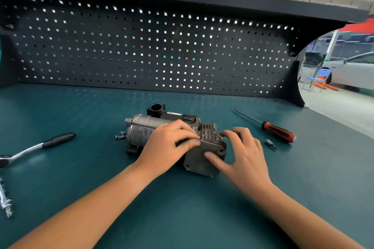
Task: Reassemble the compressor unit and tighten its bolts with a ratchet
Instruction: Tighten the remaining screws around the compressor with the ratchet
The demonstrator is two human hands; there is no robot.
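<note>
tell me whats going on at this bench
A person has both hands on the compressor lying on the bench: the left hand curls over its body, the right hand holds the finned end. The ratchet lies untouched to the left, loose bolts beside the compressor, a screwdriver to the right.

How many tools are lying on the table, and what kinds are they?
Ratchet: 1
Screwdriver: 1
Small loose bit: 1
Chrome bar at the left edge: 1
Total: 4 tools
</note>
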